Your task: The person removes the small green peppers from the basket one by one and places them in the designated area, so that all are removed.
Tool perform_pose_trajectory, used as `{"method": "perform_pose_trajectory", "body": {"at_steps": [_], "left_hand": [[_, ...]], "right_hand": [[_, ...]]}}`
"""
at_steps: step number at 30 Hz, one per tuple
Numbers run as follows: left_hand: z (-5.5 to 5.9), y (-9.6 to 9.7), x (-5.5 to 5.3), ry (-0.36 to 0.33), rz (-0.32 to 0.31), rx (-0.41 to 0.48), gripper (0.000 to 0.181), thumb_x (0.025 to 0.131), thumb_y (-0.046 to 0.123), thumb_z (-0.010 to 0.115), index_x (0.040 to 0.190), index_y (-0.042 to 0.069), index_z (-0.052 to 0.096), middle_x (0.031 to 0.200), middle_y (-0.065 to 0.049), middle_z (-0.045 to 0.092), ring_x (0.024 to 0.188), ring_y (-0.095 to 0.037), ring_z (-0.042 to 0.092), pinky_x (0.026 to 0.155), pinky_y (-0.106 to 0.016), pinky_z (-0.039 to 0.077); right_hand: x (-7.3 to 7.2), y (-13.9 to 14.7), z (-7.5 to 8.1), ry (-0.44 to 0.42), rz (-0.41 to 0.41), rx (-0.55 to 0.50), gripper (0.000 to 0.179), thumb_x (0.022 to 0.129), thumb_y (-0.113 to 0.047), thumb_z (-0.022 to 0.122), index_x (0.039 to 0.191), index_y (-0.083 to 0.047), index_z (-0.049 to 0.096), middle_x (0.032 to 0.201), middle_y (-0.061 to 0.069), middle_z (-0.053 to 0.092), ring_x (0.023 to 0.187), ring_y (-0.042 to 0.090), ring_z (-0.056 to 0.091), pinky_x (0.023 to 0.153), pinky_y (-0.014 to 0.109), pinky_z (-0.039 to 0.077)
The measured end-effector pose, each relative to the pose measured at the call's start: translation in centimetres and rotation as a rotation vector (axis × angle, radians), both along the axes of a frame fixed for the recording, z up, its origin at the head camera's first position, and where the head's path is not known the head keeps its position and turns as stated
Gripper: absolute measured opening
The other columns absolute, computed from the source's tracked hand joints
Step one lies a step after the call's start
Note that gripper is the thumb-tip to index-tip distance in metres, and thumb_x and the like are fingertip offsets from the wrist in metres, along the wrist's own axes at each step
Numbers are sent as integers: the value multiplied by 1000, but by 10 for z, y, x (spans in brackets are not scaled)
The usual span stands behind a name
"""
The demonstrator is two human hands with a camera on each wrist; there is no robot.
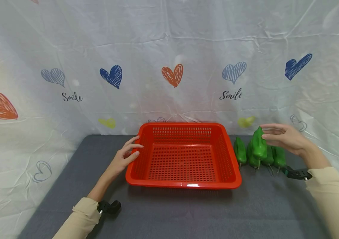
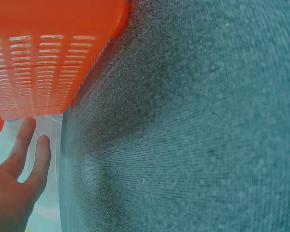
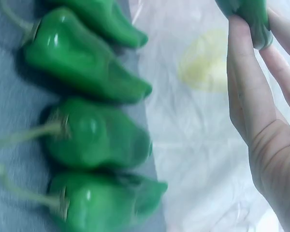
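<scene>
My right hand (image 1: 286, 137) pinches a green pepper (image 1: 259, 144) by its tip, stem downward, above the other peppers. In the right wrist view the held pepper (image 3: 251, 19) shows at the top, between thumb and fingers, clear of the row. Several more green peppers (image 1: 240, 151) lie side by side on the table, stems toward me. A red plastic basket (image 1: 184, 184) with slotted walls stands left of them with nothing in it. At its left rim rests my left hand (image 1: 123, 158), fingers spread and loosely bent; the left wrist view shows two fingers (image 2: 41, 164) beside the basket wall.
Dark grey cloth (image 1: 181, 212) covers the table. Behind it hangs a white curtain (image 1: 145, 43) printed with hearts and the word Smile, close to the back of the basket and peppers. A black wrist device (image 1: 296, 173) sits on my right wrist.
</scene>
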State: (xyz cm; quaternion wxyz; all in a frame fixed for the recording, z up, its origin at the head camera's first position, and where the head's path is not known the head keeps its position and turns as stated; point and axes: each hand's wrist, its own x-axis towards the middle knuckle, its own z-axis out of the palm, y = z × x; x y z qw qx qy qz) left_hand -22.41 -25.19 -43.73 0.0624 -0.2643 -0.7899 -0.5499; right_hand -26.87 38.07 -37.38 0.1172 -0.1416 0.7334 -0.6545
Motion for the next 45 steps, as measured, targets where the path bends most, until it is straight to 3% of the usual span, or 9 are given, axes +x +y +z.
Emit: {"method": "perform_pose_trajectory", "body": {"at_steps": [6,10,17,22,24,26,30,34,45], "left_hand": [[-1,-1,0,-5,10,-11,29,103,4,58,131,4,64,162,-8,30,145,-29,30,104,-51,39],[-1,-1,0,-11,16,-16,29,103,5,58,131,5,64,162,-7,30,144,-28,30,102,-34,41],[-1,0,1,-7,16,-11,29,103,5,58,131,4,64,162,-9,30,144,-30,30,104,-59,36],[-1,0,1,-22,23,-12,29,103,6,58,131,5,64,162,-7,30,144,-29,31,104,-42,41],[-1,0,1,-22,22,-10,29,103,6,58,131,5,64,162,-7,30,144,-29,31,104,-43,41],[-1,1,1,-18,21,-7,29,103,6,58,131,5,64,161,-8,31,144,-29,30,105,-53,38],[-1,1,0,-4,13,0,29,103,5,58,131,4,64,161,-9,30,145,-31,29,104,-65,33],[-1,1,0,-1,5,-1,29,103,4,57,131,3,63,162,-9,30,145,-31,28,104,-65,33],[0,1,0,-4,2,4,28,103,3,57,130,4,64,161,-8,30,146,-29,27,106,-65,31]], "right_hand": [[6,26,-10,-7,28,-114,47,99,17,51,138,-6,63,125,-3,68,108,14,67,86,33,55],[10,43,-12,-13,-7,-94,46,99,16,52,137,-7,64,126,-6,68,108,13,67,85,33,55],[14,70,-17,-27,-50,-81,45,98,18,52,133,-5,67,125,-6,68,106,12,67,83,33,56],[14,89,-23,16,-113,101,42,98,10,60,131,-14,68,121,-15,66,103,5,66,81,29,56],[14,95,-26,27,-144,171,42,98,8,62,130,-19,69,119,-20,64,101,2,66,80,28,56],[14,100,-29,20,-164,195,42,98,7,62,127,-23,70,118,-23,63,100,0,65,79,26,56],[15,105,-35,-4,-178,219,42,98,6,63,119,-30,70,116,-27,60,97,-3,64,77,25,56],[14,110,-40,-43,-183,211,43,98,6,63,113,-34,70,114,-27,60,95,-2,64,76,26,56],[12,119,-49,-118,-177,126,41,97,10,62,106,-27,76,110,-21,66,93,3,68,76,30,57]]}}
